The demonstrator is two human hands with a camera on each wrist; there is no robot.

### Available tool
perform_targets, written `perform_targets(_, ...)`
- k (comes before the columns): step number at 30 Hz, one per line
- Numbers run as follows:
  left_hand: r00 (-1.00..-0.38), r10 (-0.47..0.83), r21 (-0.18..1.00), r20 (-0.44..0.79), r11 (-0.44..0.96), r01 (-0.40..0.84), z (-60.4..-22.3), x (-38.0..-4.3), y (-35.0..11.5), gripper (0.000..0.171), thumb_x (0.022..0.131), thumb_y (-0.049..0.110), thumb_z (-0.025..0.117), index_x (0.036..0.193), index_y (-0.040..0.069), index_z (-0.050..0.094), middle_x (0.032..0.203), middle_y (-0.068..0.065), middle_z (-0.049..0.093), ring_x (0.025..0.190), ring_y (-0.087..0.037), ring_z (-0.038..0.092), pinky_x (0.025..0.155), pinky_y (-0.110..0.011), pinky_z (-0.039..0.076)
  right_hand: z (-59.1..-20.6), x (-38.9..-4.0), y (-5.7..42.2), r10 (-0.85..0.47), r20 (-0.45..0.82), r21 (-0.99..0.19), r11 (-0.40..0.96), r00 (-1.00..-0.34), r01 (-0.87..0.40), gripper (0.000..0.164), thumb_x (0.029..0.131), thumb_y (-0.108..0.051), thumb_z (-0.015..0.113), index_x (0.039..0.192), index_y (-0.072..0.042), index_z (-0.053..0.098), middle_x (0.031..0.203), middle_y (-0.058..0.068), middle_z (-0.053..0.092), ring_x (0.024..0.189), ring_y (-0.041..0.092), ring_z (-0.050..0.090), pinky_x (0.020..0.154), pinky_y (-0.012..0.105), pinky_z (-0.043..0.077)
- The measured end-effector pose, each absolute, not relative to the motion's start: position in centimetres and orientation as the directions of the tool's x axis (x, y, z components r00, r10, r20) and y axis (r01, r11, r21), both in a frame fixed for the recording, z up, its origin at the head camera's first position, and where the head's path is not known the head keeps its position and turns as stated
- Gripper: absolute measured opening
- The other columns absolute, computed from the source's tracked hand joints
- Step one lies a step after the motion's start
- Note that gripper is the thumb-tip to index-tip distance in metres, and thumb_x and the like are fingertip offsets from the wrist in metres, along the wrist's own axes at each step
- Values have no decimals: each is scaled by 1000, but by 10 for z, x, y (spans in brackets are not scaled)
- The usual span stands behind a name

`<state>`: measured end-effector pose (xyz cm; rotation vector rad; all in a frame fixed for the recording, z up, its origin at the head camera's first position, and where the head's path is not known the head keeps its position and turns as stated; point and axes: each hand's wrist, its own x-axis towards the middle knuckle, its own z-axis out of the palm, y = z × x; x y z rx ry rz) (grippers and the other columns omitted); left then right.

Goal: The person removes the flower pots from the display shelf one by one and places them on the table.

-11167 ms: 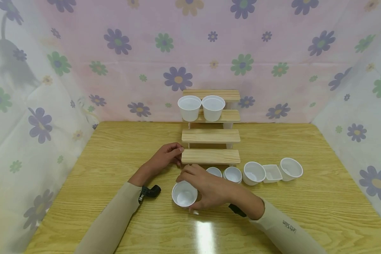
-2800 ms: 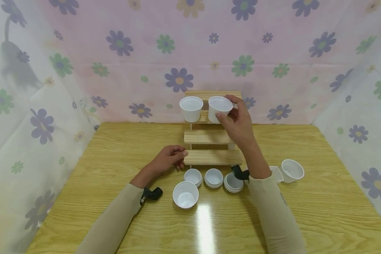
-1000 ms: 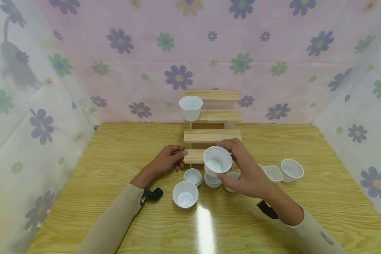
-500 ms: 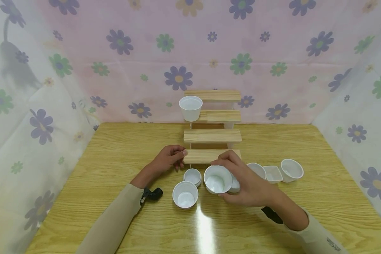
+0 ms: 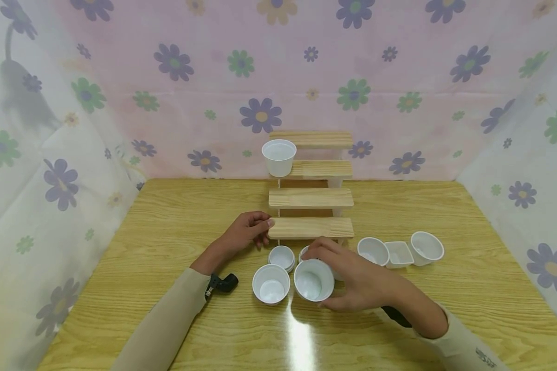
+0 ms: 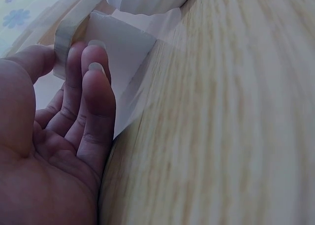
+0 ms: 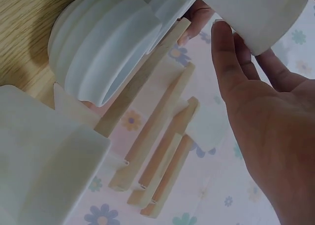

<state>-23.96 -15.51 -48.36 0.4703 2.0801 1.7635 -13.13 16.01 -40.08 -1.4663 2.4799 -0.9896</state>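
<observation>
A white plastic cup (image 5: 313, 281) is gripped by my right hand (image 5: 362, 281), thumb and fingers on opposite sides of its wall. In the right wrist view the cup (image 7: 261, 13) shows its smooth outer wall. Just left of it stands another white cup (image 5: 271, 284). My left hand (image 5: 247, 233) pinches the left end of the lowest board of a wooden tiered shelf (image 5: 311, 228). In the left wrist view the thumb and curled fingers (image 6: 96, 97) hold that board end. One white cup (image 5: 278, 157) sits at the left on an upper tier.
Behind the two front cups are small ribbed bowls (image 5: 281, 257), partly hidden by my right hand. To the right stand a round cup (image 5: 373, 251), a square dish (image 5: 398, 254) and another round cup (image 5: 427, 247). A flowered cloth (image 5: 204, 103) surrounds the wooden table (image 5: 190, 319).
My right hand has taken the right cup off the upper tier and brought it down toward the front, beside the other cup. The left hand keeps its hold on the shelf.
</observation>
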Motion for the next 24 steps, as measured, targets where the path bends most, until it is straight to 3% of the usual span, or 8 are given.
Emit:
perform_targets(6, -874, 483, 988, -59, 153, 18, -483, -239, -155, 31, 112, 18, 56, 128, -8, 62, 84, -8, 67, 68, -17, 67, 57, -28, 58, -404, -132, 160, -837, 235, -537, 311, -493, -784, 81, 72, -20, 100, 140, -16, 55, 137, -3, 50, 123, 16, 57, 100, 42, 57)
perform_targets(24, -872, 488, 989, -47, 148, 29, -485, -240, -155, 31, 112, 19, 56, 127, -8, 62, 83, -9, 67, 68, -18, 68, 56, -29, 58, -415, -132, 159, -855, 170, -426, 386, -491, -819, 87, 65, -35, 104, 137, -17, 59, 138, -4, 49, 130, 14, 49, 102, 41, 56)
